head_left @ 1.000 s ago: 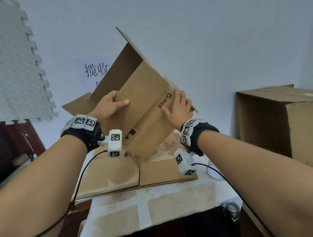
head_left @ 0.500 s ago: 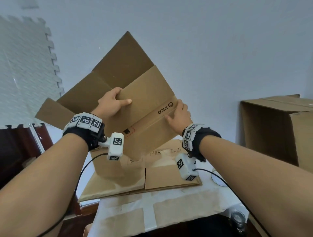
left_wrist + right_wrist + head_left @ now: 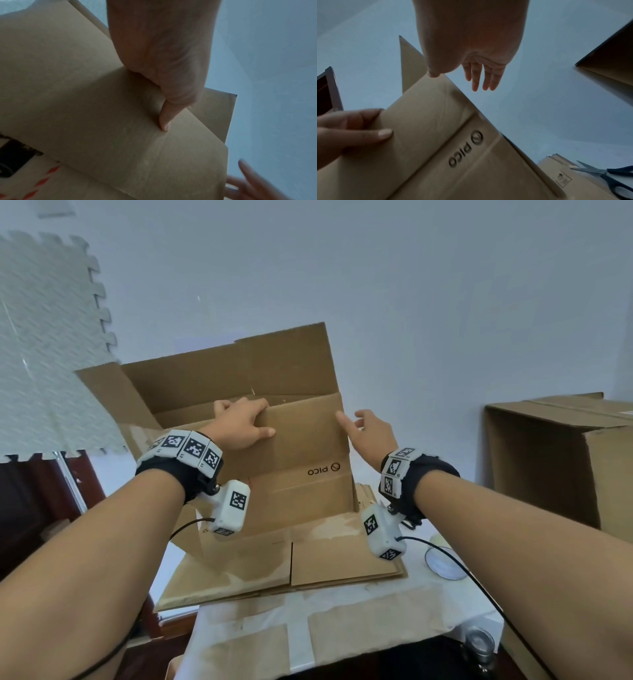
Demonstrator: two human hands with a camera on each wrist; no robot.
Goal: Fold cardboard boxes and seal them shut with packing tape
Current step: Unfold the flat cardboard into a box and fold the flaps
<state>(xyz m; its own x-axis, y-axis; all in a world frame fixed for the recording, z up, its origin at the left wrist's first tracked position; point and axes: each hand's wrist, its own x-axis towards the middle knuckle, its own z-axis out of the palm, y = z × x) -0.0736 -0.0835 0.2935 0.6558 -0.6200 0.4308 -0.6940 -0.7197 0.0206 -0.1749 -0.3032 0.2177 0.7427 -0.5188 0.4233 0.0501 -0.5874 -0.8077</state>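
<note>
Box (image 3: 294, 460) stands upright between our hands, long axis across us, open top up, its PICO print upside down. Our left hand (image 3: 239, 424) grasps its near flap; our right hand (image 3: 371, 433), fingers loose, hovers just beside its right edge.

Head view evenly lit; wrist views dim, blurred.

The cardboard box (image 3: 294, 446) carries the printed brand "PICO" beside a circular logo, upside down in the head view; other markings are illegible.
</note>
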